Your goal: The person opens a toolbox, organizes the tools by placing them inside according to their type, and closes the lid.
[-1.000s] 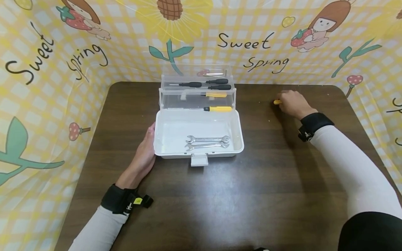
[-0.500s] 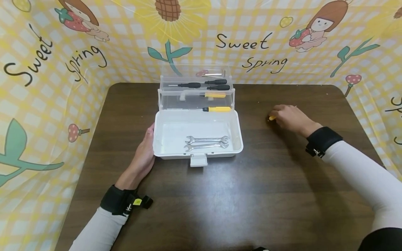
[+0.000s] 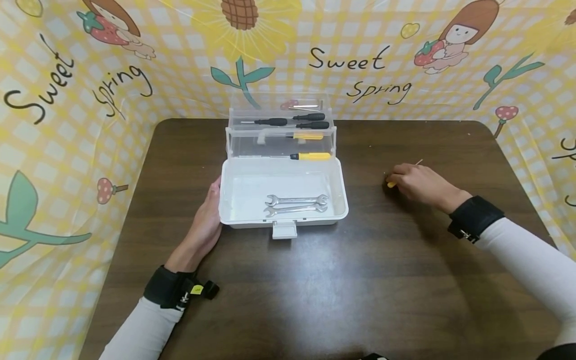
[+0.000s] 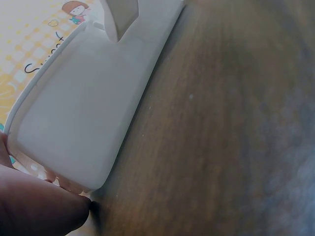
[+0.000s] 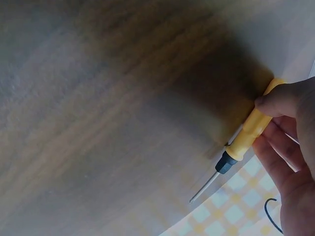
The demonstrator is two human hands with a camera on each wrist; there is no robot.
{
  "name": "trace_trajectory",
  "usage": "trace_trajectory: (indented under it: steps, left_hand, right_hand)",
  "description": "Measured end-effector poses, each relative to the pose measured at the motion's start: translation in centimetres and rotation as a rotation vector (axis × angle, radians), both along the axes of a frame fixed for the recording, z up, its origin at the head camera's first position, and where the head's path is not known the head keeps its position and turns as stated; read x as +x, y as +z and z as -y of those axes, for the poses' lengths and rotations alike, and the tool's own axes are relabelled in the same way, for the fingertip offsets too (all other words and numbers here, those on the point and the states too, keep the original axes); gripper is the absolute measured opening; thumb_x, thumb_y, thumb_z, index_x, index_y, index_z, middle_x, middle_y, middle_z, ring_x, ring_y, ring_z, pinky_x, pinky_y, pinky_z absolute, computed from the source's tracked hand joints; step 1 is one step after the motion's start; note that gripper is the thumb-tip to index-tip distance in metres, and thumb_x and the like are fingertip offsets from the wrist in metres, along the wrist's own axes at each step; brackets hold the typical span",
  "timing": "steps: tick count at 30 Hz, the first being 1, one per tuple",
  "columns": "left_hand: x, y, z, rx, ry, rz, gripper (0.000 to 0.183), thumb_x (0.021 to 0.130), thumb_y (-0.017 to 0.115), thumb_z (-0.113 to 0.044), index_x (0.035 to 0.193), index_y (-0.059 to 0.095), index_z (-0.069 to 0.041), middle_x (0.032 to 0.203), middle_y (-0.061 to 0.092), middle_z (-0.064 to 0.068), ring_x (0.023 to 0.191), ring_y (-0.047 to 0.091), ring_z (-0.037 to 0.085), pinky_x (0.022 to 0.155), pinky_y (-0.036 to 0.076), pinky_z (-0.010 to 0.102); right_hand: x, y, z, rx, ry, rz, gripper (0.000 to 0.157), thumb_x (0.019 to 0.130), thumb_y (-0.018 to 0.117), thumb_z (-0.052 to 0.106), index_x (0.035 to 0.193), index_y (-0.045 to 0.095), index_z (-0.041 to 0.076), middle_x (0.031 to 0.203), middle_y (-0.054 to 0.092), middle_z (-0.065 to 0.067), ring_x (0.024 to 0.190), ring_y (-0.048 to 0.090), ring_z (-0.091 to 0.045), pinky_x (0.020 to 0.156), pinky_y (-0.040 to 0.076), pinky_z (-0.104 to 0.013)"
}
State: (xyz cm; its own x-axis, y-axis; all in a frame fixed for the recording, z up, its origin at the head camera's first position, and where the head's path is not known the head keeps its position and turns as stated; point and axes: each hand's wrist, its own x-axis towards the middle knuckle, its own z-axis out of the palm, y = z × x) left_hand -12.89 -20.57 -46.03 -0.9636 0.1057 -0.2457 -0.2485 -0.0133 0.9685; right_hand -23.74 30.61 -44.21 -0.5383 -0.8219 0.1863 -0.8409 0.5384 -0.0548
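Observation:
In the head view a white toolbox [image 3: 252,220] stands open, its front latch [image 3: 284,230] hanging down. My left hand [image 3: 203,222] rests against its left end wall; in the left wrist view the thumb [image 4: 42,201] lies by the box's lower corner. Two open-end wrenches [image 3: 297,200] lie in the bottom. Off to the right of the box, my right hand [image 3: 420,182] holds a yellow-handled screwdriver [image 5: 251,125] just over the table. Its thumb and fingers pinch the handle, and the thin metal shaft sticks out on the far side.
Clear trays [image 3: 270,142] at the back of the box carry yellow-handled screwdrivers [image 3: 314,156], black-handled ones [image 3: 272,122] and a metal hex key [image 3: 308,106]. A patterned yellow cloth [image 3: 288,55] rises behind and beside the brown table [image 3: 279,295].
My right hand has come nearer along the table with the screwdriver, whose shaft now shows behind the hand. The left hand and the toolbox have stayed in place.

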Motion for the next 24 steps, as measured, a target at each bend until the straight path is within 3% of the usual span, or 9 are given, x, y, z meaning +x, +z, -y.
trace_trajectory:
  steps: [4,7,9,12,16,19,24]
  left_hand:
    - [0.0,0.1,0.1,-0.009,0.006,0.010,0.069,0.098,0.023,-0.062,0.159,0.008,-0.034,0.165,0.007,-0.010,0.148,0.012,0.008,0.119,0.014,0.040]
    - [0.0,0.1,0.1,-0.004,0.006,0.004,0.069,0.098,0.023,-0.062,0.159,0.008,-0.033,0.165,0.008,-0.010,0.147,0.012,0.008,0.119,0.014,0.040]
    - [0.1,0.1,0.0,-0.002,0.003,-0.005,0.068,0.099,0.023,-0.061,0.159,0.008,-0.032,0.165,0.008,-0.010,0.147,0.013,0.008,0.119,0.014,0.040]
    - [0.1,0.1,0.0,0.003,0.000,-0.016,0.067,0.099,0.023,-0.060,0.159,0.009,-0.032,0.165,0.009,-0.010,0.147,0.014,0.007,0.119,0.014,0.040]
    - [0.1,0.0,-0.1,-0.003,0.000,-0.019,0.066,0.100,0.022,-0.059,0.159,0.009,-0.033,0.165,0.008,-0.011,0.147,0.013,0.007,0.119,0.014,0.040]
    - [0.0,0.0,0.0,-0.013,0.000,-0.014,0.066,0.100,0.022,-0.059,0.159,0.009,-0.034,0.165,0.008,-0.011,0.147,0.013,0.008,0.119,0.014,0.040]
    - [0.0,0.0,0.0,-0.012,-0.004,-0.012,0.067,0.100,0.022,-0.060,0.159,0.008,-0.033,0.165,0.007,-0.011,0.147,0.012,0.008,0.119,0.013,0.041]
  right_hand:
    - [0.2,0.1,0.0,0.017,-0.016,0.002,0.023,0.076,0.070,-0.006,0.099,0.072,-0.001,0.101,0.067,-0.015,0.090,0.064,-0.029,0.067,0.057,-0.044]
    - [0.4,0.6,0.0,0.032,-0.076,-0.018,0.031,0.077,0.068,0.000,0.107,0.071,0.000,0.101,0.066,-0.015,0.090,0.064,-0.030,0.063,0.056,-0.044]
    - [0.8,1.1,0.0,0.021,-0.180,-0.037,0.033,0.077,0.068,0.006,0.110,0.070,-0.001,0.100,0.066,-0.016,0.086,0.064,-0.030,0.059,0.055,-0.045]
    - [1.4,2.3,0.2,-0.026,-0.426,-0.004,0.030,0.082,0.068,0.018,0.104,0.069,-0.003,0.091,0.067,-0.017,0.072,0.063,-0.029,0.053,0.052,-0.046]
    - [2.1,3.3,0.1,-0.066,-0.718,0.174,0.038,0.090,0.064,0.037,0.087,0.070,-0.001,0.065,0.061,-0.009,0.050,0.052,-0.022,0.042,0.042,-0.040]
    - [2.3,3.3,-0.3,-0.040,-0.810,0.286,0.048,0.093,0.057,0.048,0.072,0.068,0.006,0.052,0.046,0.001,0.045,0.041,-0.019,0.041,0.030,-0.034]
    - [2.3,2.9,-0.6,0.018,-0.886,0.343,0.061,0.092,0.050,0.060,0.053,0.055,0.013,0.048,0.033,0.003,0.044,0.036,-0.020,0.040,0.022,-0.032]
